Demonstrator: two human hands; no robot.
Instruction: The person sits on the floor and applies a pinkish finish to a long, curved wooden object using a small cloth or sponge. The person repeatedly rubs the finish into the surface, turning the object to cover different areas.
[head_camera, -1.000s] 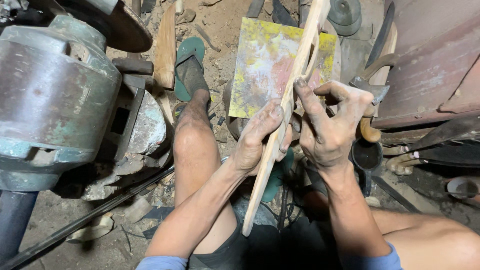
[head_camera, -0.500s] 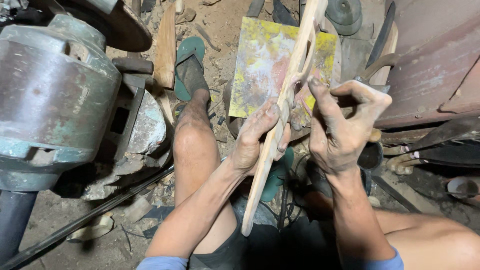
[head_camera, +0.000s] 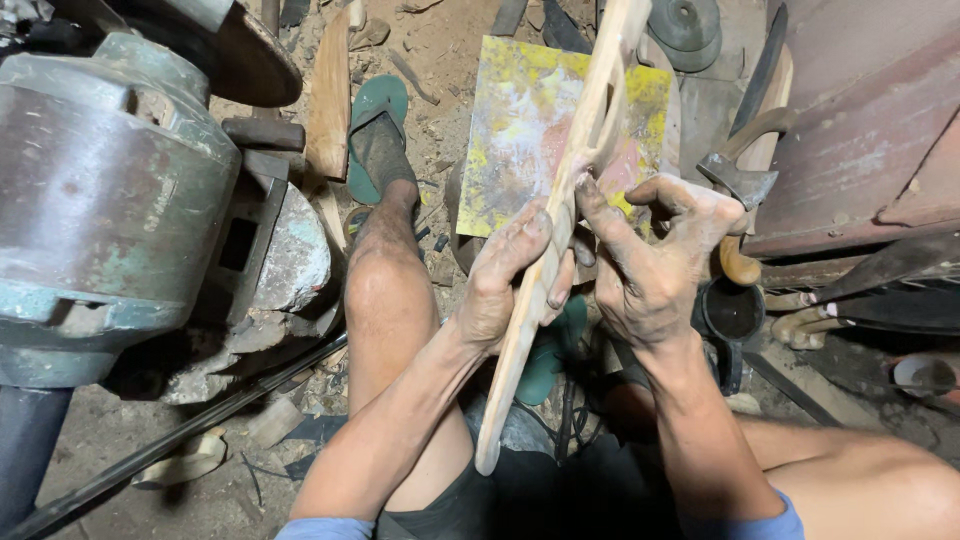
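Holding a long wooden piece (head_camera: 545, 290) edge-up between both hands above our knees.

Nearest us, its rounded lower end hangs free over our lap; our left hand (head_camera: 505, 285) clasps the middle from the left with fingers wrapped round the edge, and our right hand (head_camera: 655, 265) pinches the same stretch from the right, fingertips pressed to the wood beside a cut slot. We judge it light and stiff, dusty rather than slippery, and thin enough near the slot to crack, so the solid middle is the place to grip. Room is tight: a heavy green motor (head_camera: 100, 190) sits close on the left, a hatchet (head_camera: 740, 190) and rusty metal sheet (head_camera: 860, 120) on the right, and a paint-stained board (head_camera: 525, 130) lies farther off on the dirt floor (head_camera: 440, 40).
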